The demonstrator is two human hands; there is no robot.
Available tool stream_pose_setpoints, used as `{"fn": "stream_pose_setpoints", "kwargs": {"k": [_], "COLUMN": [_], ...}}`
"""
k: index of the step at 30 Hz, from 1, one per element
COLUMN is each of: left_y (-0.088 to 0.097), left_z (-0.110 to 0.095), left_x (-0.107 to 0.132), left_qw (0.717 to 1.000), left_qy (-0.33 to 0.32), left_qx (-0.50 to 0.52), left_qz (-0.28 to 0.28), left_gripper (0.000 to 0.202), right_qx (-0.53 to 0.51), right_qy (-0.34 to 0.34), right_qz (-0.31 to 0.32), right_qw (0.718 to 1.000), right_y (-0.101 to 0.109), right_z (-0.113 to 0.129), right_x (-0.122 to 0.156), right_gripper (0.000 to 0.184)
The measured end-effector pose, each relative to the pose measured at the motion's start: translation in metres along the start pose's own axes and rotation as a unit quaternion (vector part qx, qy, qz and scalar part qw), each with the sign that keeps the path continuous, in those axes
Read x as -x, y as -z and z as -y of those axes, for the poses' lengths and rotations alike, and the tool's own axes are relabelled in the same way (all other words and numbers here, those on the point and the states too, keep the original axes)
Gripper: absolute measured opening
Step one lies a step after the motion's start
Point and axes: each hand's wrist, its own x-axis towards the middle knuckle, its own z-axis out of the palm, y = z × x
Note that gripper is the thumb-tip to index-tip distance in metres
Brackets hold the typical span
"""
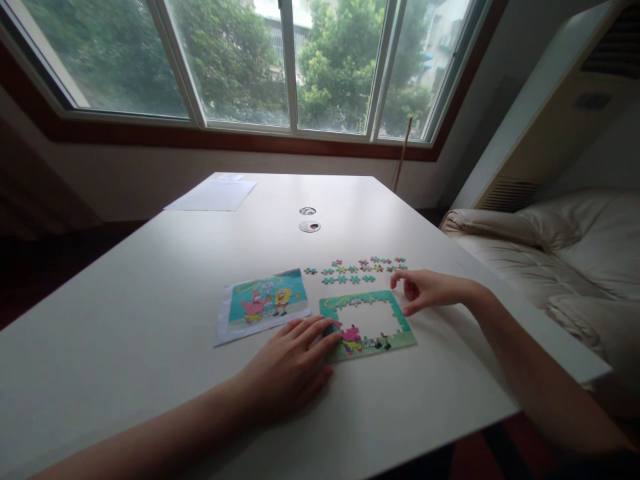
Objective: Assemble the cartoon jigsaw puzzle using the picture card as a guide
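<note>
Both left hand (pixel 294 363) and right hand (pixel 429 288) flank the puzzle frame (pixel 401 341): left fingers lie flat at 9 o'clock, probably steadying it; right thumb and forefinger stand apart at 2. Loose pieces (pixel 354 269) spread at 12, likely for easy viewing; the picture (pixel 267 300) sits at 10, seemingly as guide. Inside the frame, pink fills 7 o'clock.

backlit by daylight thru window (pixel 333 73) at top of frame. brightest w/ pale glare on tabletop (pixel 350 195), upper ctr; dimmer toward bottom, near-black at mid l. edge & lower r. corner. softly shadowed under left hand (pixel 290 357), lower ctr. stretched wide-angle toward edges. a bit soft on sofa (pixel 580 243), far r., & puzzle pieces (pixel 354 270), ctr.
</note>
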Motion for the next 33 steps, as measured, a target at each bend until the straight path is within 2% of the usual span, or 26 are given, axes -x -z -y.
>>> {"fn": "stream_pose_setpoints", "kwargs": {"k": [3,11,23,26,33], "left_y": [0.001,0.001,0.002,0.001,0.002], "left_z": [-0.001,-0.001,-0.002,-0.002,-0.003], "left_x": [0.000,-0.001,-0.002,-0.002,-0.001], "left_qw": [1.000,1.000,1.000,1.000,1.000], "left_qy": [0.002,0.002,0.003,0.005,0.009], "left_qx": [-0.004,-0.009,-0.010,-0.001,0.010], "left_qz": [0.000,-0.012,-0.002,-0.004,-0.024], "left_gripper": [0.041,0.042,0.042,0.041,0.037], "right_qx": [-0.009,-0.008,-0.006,0.010,0.074], "right_qy": [0.010,0.028,0.017,0.001,-0.094], "right_qz": [0.001,-0.013,-0.004,-0.029,-0.138], "right_qw": [1.000,0.999,1.000,1.000,0.983], "right_y": [-0.003,-0.005,-0.004,0.003,0.023], "right_z": [0.005,0.009,0.007,-0.004,-0.038], "right_x": [0.000,0.000,0.001,0.004,0.012], "right_gripper": [0.058,0.053,0.055,0.052,0.029]}}
